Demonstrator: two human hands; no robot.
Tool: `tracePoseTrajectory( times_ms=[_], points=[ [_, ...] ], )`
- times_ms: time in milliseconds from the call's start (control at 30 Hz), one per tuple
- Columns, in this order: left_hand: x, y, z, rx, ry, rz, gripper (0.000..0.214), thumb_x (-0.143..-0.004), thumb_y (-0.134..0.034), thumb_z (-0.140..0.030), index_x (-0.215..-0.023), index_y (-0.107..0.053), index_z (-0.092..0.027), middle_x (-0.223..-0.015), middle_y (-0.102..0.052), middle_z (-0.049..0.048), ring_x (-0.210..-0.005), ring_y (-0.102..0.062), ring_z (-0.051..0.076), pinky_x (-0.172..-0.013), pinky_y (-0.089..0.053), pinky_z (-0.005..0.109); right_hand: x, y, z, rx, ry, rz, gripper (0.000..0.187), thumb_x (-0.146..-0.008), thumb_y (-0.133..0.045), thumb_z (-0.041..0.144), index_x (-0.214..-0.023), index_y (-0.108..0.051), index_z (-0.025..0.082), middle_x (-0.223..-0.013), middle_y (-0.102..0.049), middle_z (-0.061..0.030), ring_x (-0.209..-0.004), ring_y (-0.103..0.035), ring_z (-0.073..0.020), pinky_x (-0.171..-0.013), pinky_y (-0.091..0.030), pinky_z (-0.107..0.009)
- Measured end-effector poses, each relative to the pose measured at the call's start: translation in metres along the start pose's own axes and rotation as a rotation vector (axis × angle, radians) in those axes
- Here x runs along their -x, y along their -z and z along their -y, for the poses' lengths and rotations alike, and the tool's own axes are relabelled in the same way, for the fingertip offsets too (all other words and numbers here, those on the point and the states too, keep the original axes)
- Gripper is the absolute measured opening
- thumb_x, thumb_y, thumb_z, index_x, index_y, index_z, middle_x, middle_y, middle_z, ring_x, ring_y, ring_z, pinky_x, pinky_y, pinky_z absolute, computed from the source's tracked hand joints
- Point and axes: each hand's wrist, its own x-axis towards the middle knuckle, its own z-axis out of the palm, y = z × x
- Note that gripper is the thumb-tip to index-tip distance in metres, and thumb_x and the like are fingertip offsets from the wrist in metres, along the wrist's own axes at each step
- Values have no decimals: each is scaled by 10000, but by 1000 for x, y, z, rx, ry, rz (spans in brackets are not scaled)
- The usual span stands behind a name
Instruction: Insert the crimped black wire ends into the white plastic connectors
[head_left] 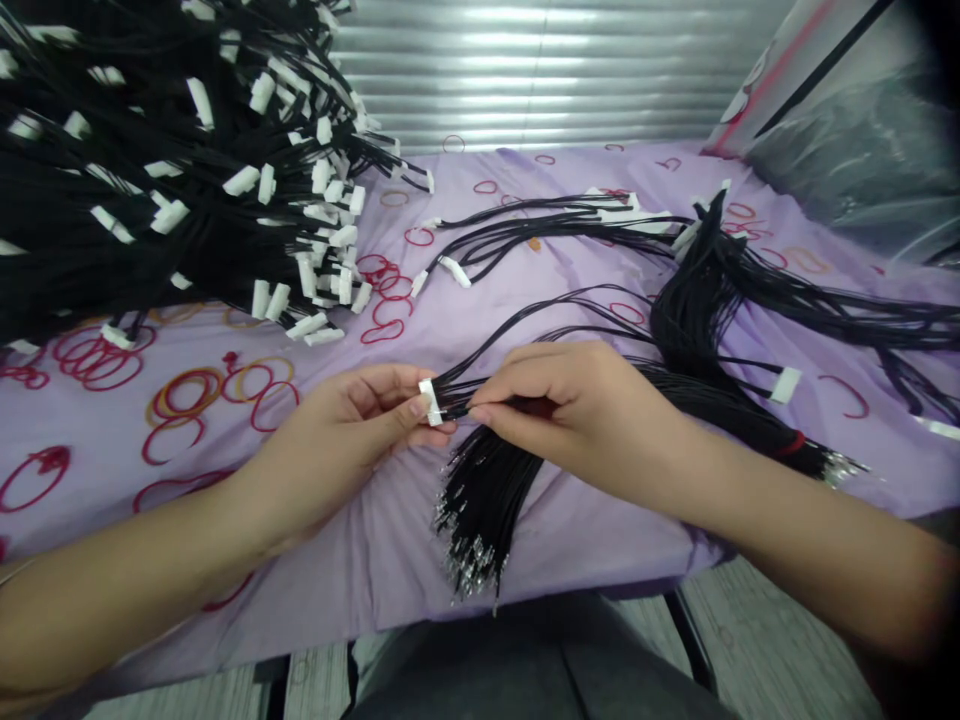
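A small white connector housing [430, 401] is pinched between the thumb and fingers of my left hand [367, 412]. Several black wires run from it to the right. Close beside it, my right hand [574, 400] pinches a thin black wire [465, 408] near the housing, its tip at the connector's side. Whether that wire's end is inside the housing I cannot tell. Below my right hand, a thick bundle of loose black wires [487, 490] fans out on the cloth, with silver crimped terminals [472, 565] at the ends facing me.
A big heap of black cables with white connectors [180, 180] fills the back left. Finished-looking cables [525, 225] lie behind my hands, more wire bundles [697, 290] to the right. Red and orange rubber bands [187, 395] are scattered over the purple cloth [315, 590]. A clear plastic bag [862, 150] stands back right.
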Motion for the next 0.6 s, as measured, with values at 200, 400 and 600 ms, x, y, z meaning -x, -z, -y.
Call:
tracePoseTrajectory(
  times_ms=[200,400,600],
  points=[
    [-1,2,2,-59,-21,0,102,-790,-659,-210,-882,-693,-181,-803,-695,-13,-697,-625,43,-664,-517,74,2,-1,0,-62,-164,-40,68,-772,-599,125,-740,-655,148,-652,-617,59,-564,-521,-28,-536,-354,-161],
    [0,3,1,-109,-12,7,124,-787,-664,-232,-901,-686,-188,-795,-696,-15,-695,-626,48,-667,-509,84,-1,-3,1,-12,-137,-46,100,-730,-588,84,-660,-637,136,-608,-590,50,-535,-488,-29,-535,-340,-167],
    [0,2,1,-151,-6,-16,120,-783,-663,-227,-895,-680,-187,-795,-706,-12,-689,-639,57,-669,-510,101,-1,-5,1,11,-118,-67,96,-726,-593,70,-672,-639,135,-633,-602,42,-560,-501,-35,-551,-347,-166]
  ],
)
